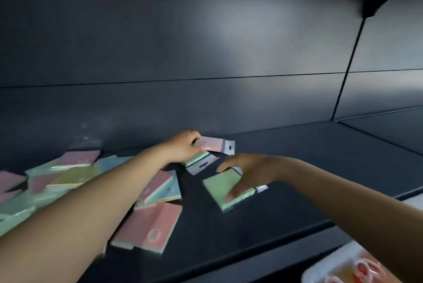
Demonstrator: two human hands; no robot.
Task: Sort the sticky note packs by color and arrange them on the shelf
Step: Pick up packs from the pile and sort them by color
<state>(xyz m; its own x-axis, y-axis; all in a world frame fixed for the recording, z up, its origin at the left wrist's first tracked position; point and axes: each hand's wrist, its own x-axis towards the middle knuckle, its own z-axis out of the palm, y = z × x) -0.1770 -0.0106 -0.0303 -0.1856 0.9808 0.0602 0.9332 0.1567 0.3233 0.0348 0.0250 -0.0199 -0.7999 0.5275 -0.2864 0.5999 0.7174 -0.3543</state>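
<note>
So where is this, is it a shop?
Probably a shop. The long dark metal shelf looks like store shelving, and the sticky note packs are still in wrappers with hang tabs, like goods for sale.

My left forearm [96, 205] is lying across the pile of packs [158, 191] — covering its middle, so I can't count them. The left edge is cutting off the pink and green packs there. Motion is blurring the print on the pink pack [148, 227]. My right hand [245, 172] is hiding part of the green pack [219, 188]. The pale thing [357, 266] at bottom right is running out of view — unidentifiable.
</note>
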